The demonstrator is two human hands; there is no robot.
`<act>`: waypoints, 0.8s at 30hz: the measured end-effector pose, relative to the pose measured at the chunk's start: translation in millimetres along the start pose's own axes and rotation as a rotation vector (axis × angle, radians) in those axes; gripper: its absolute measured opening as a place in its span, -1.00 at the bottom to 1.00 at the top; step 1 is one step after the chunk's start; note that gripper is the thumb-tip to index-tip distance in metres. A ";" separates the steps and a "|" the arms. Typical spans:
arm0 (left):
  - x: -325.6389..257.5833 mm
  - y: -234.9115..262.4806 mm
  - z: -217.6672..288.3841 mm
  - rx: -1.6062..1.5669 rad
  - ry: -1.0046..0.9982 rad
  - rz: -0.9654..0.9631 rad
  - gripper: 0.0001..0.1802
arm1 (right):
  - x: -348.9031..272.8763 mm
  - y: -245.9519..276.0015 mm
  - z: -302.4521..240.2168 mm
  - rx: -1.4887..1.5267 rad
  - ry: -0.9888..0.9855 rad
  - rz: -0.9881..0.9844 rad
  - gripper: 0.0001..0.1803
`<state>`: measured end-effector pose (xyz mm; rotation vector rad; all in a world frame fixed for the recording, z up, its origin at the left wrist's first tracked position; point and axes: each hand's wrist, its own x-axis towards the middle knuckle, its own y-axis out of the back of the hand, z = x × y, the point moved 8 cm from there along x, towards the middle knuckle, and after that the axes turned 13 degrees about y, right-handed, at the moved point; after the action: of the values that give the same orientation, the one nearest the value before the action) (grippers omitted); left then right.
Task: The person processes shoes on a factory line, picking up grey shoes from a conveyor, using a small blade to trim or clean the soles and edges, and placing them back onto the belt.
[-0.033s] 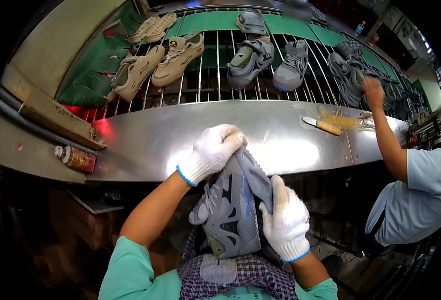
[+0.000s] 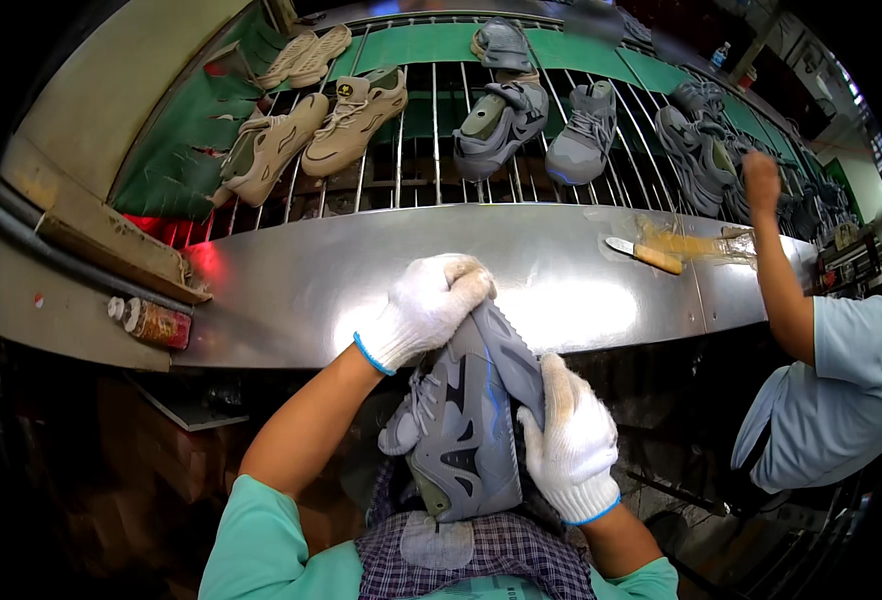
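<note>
A grey shoe upper [image 2: 473,400] with black patches, blue lines and laces is held on its side above my lap, toe pointing away from me. A grey rubber sole [image 2: 513,360] lies along its right side, joined at the toe and standing apart from the upper toward the heel. My left hand [image 2: 427,310], in a white knit glove, is closed around the toe end, where the sole and upper meet. My gloved right hand [image 2: 573,440] pinches the free part of the sole between thumb and fingers. The fingertips of both hands are partly hidden.
A steel ledge [image 2: 291,290] runs in front of me, bearing a wooden-handled knife [image 2: 651,257]. Behind it, a roller rack [image 2: 398,160] carries beige shoes [image 2: 356,125] and grey shoes [image 2: 581,135]. A bottle [image 2: 156,322] lies at left. At right, a co-worker's arm [image 2: 783,270] reaches over the rack.
The co-worker's hand has shifted slightly right, away from the grey shoe on the rack. My hands and the shoe stay almost where they were.
</note>
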<state>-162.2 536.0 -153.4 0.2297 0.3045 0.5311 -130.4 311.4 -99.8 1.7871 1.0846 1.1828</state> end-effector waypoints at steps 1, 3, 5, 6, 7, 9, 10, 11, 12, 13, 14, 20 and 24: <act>3.6 -2.7 6.8 0.070 0.017 -0.029 -0.68 | 5.2 -0.4 3.2 -0.001 0.071 0.088 -0.17; 8.9 -4.9 13.3 0.106 0.027 -0.050 -0.67 | 18.2 -4.8 12.6 -0.020 0.119 0.064 -0.16; 17.1 -6.2 11.9 0.136 0.036 -0.079 -0.65 | 30.9 -5.9 18.7 -0.016 0.175 0.053 -0.16; 21.2 -5.8 9.3 0.148 0.040 -0.099 -0.65 | 36.4 -8.0 24.9 0.012 0.153 0.026 -0.17; 25.7 -6.7 6.9 0.159 0.045 -0.119 -0.64 | 41.5 -9.9 30.6 0.039 0.129 -0.002 -0.18; 32.9 -8.0 3.1 0.130 0.035 -0.133 -0.62 | 54.3 -8.6 40.5 0.131 0.085 -0.007 -0.26; 35.7 -9.2 1.3 0.116 0.030 -0.141 -0.62 | 56.4 -9.2 45.6 0.192 0.059 0.011 -0.28; 38.1 -9.3 2.0 0.138 0.017 -0.135 -0.62 | 57.6 -11.2 51.3 0.253 0.034 0.033 -0.31; 39.8 -9.5 3.5 0.160 0.003 -0.131 -0.62 | 58.4 -12.6 56.4 0.314 0.008 0.055 -0.33; 42.1 -9.9 4.0 0.181 -0.011 -0.126 -0.62 | 58.7 -16.7 62.0 0.337 -0.060 -0.006 -0.36; 44.2 -8.9 2.5 0.159 -0.009 -0.121 -0.61 | 61.1 -17.9 63.7 0.343 -0.048 -0.015 -0.40; 46.4 -8.1 0.5 0.072 0.067 -0.161 -0.59 | 67.2 -60.9 143.2 0.598 -0.486 -0.156 -0.52; 48.8 -8.5 -19.2 -0.134 0.066 -0.181 -0.54 | 70.5 -50.9 133.9 0.508 -0.413 -0.222 -0.51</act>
<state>-124.9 557.2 -184.7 0.0537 0.3489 0.3793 -1.5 380.1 -164.0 2.0939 1.3589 0.3908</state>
